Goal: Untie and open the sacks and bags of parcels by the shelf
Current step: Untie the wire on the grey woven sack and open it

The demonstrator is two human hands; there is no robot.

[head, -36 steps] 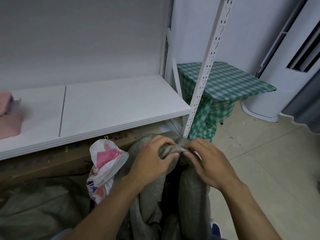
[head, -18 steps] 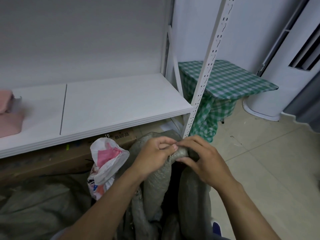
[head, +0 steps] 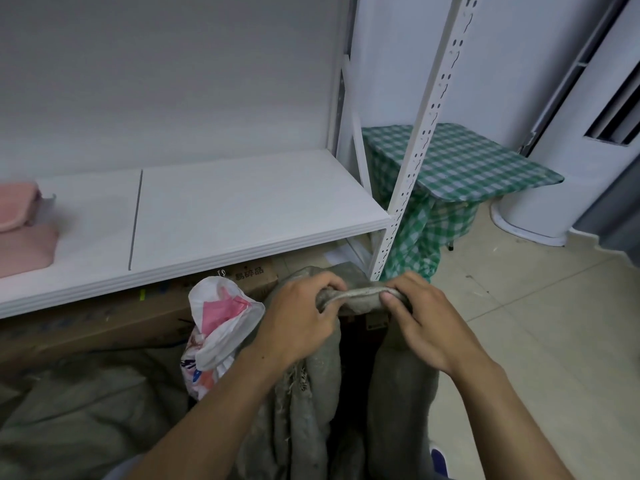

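A grey woven sack (head: 398, 403) stands upright in front of me, below the white shelf (head: 242, 216). Its rolled top edge is stretched between my hands. My left hand (head: 301, 320) grips the left end of that edge, and my right hand (head: 426, 327) pinches the right end with thumb and fingers. A dark gap shows between the sack's two sides under the stretched edge. Something brown sits inside the gap; I cannot tell what it is. A white plastic bag (head: 221, 327) with pink contents leans against the sack's left side.
Another grey sack (head: 76, 420) lies at lower left. Cardboard boxes (head: 114, 320) sit under the shelf. A pink item (head: 20, 230) rests on the shelf's left end. A green checked cloth covers a small table (head: 464, 164) at right, beside a white standing unit (head: 571, 168). Tiled floor lies right.
My hands have moved apart, pulling the sack's bunched top into a stretched band between them. The dark gap below it has widened.
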